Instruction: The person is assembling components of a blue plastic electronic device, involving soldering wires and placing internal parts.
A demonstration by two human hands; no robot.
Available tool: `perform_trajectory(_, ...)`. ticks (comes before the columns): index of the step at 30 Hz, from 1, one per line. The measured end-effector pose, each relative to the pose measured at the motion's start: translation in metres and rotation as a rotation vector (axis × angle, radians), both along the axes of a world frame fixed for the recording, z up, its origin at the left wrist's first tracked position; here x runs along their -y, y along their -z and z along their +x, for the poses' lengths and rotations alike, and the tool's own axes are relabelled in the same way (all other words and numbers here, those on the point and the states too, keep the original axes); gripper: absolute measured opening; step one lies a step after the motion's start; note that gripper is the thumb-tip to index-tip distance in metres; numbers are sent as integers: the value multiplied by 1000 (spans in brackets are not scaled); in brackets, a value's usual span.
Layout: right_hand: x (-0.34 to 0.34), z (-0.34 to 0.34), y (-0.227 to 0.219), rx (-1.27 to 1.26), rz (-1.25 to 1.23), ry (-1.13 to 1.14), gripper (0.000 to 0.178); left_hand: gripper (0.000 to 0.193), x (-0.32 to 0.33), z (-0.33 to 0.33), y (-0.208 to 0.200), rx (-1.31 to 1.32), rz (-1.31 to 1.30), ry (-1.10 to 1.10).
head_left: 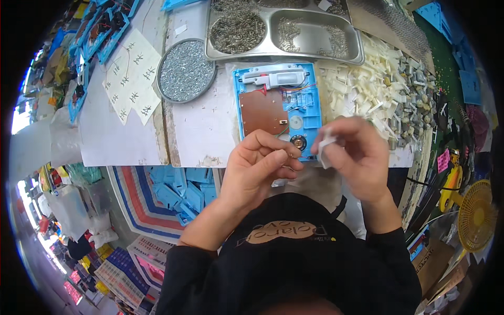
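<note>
Your right hand [363, 160] pinches a white piece [326, 149] — best gripped lightly, steadily; your left hand [252, 170] curls — its hold unclear.

Head view: left one of two side-by-side fisheye cameras, head-worn. Faces down; upright, unmirrored. Close range: left hand [257, 165] and right hand [363, 155] near mid-frame, forearms [207, 226] in from below, dark-clothed torso [289, 262] filling bottom centre. Worktable [199, 136] spans upper part; metal tray [311, 37] cut by top edge. Very wide: yellow fan [476, 215] at right rim. Straight edges bow outward; corners black.
</note>
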State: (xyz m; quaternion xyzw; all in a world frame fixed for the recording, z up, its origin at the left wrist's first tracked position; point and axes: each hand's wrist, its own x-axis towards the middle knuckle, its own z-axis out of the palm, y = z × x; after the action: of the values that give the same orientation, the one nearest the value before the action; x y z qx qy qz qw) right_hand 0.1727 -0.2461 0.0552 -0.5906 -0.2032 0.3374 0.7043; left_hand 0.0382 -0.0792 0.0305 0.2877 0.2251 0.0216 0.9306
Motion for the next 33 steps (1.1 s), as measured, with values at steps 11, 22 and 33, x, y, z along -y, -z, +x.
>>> perform_trajectory(11,-6,10,-21,621,-356,-378,28,13,-7,-4,6,29,176,82)
perform_trajectory(22,32,26,-1,893,-139,-388,38,18,-7,17,-20,44,620,333)
perform_trajectory(33,68,17,38,7,147,-164,39,14,-19,98,-4,-91,2190,343)
